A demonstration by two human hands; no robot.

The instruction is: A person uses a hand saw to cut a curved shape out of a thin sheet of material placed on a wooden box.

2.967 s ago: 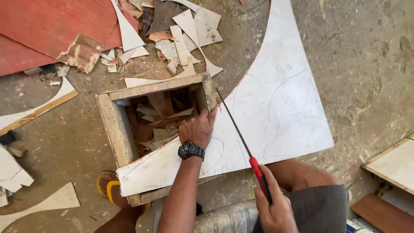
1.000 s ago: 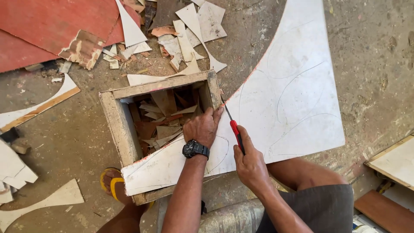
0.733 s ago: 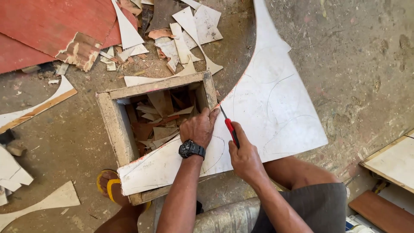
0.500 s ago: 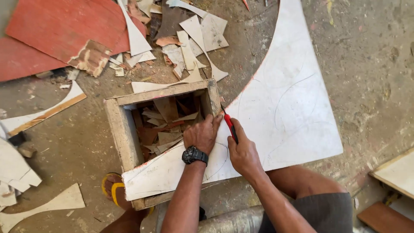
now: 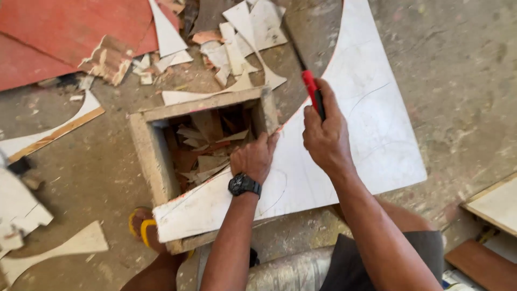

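A large white laminate sheet (image 5: 361, 118) with a curved cut edge lies across an open wooden box (image 5: 145, 156) on the floor. My left hand (image 5: 256, 157), with a black watch on the wrist, presses the sheet down at the box's right rim. My right hand (image 5: 325, 134) grips a red-handled saw (image 5: 310, 86), its blade running along the sheet's curved edge just beyond the box. Offcuts (image 5: 202, 156) fill the box.
White and brown scraps (image 5: 242, 37) lie scattered beyond the box. A red board (image 5: 59, 37) lies at the upper left, white curved offcuts (image 5: 64, 248) at the left. My foot in a yellow sandal (image 5: 142, 229) rests by the box. Boards (image 5: 495, 210) lie at the right.
My right hand has pushed the saw forward along the curved edge, from near my knee up to beside the box. My left hand has stayed on the sheet.
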